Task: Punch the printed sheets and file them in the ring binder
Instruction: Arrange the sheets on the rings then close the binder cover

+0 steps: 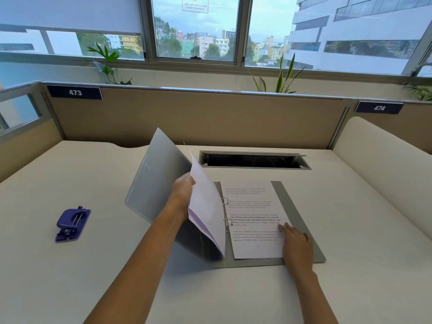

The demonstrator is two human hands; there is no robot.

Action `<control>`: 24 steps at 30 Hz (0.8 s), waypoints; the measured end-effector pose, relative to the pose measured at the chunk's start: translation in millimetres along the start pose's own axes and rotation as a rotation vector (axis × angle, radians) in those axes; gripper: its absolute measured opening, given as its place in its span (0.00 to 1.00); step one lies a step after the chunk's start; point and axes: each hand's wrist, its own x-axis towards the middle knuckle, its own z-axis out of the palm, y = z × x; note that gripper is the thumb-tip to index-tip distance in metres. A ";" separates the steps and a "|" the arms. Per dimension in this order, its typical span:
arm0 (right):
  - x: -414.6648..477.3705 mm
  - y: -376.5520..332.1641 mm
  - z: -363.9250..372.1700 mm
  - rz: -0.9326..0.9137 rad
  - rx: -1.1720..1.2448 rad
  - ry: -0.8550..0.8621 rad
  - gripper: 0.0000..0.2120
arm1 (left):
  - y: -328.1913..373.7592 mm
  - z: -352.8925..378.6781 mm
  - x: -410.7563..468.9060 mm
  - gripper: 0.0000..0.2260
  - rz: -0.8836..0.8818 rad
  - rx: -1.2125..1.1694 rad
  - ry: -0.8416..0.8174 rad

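A grey ring binder (301,220) lies on the desk with its front cover (156,178) lifted about halfway. My left hand (181,195) grips the raised cover together with some white sheets (205,206) that stand up off the rings (226,211). A printed sheet (252,213) lies flat on the binder's back cover, threaded on the two metal rings. My right hand (295,244) rests flat on this sheet's lower right corner, fingers straight. A purple hole punch (72,224) sits on the desk to the left, away from both hands.
The white desk (93,265) is bounded by a tan partition at the back and a curved white divider (383,164) on the right. A cable slot (252,160) with an open lid lies just behind the binder.
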 end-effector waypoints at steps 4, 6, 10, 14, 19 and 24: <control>6.5 -16.5 -18.2 0.050 0.063 -0.049 0.19 | 0.5 2.4 0.1 0.12 -0.008 -0.018 -0.004; 5.7 -37.9 -38.4 0.093 0.346 -0.032 0.16 | -0.1 4.4 -0.2 0.13 -0.015 -0.014 -0.017; -0.9 -104.6 -79.3 0.009 0.855 -0.171 0.18 | -1.0 11.0 -1.8 0.14 -0.019 -0.057 -0.060; -9.9 -165.2 -103.6 -0.092 1.100 -0.443 0.21 | -0.6 18.9 -1.4 0.12 -0.081 -0.069 -0.093; -14.0 -195.0 -105.2 -0.144 1.140 -0.546 0.16 | -0.1 23.5 -3.1 0.16 -0.140 -0.187 -0.170; -13.1 -195.6 -106.6 -0.124 1.127 -0.510 0.13 | -2.5 22.6 0.4 0.17 -0.164 -0.246 -0.170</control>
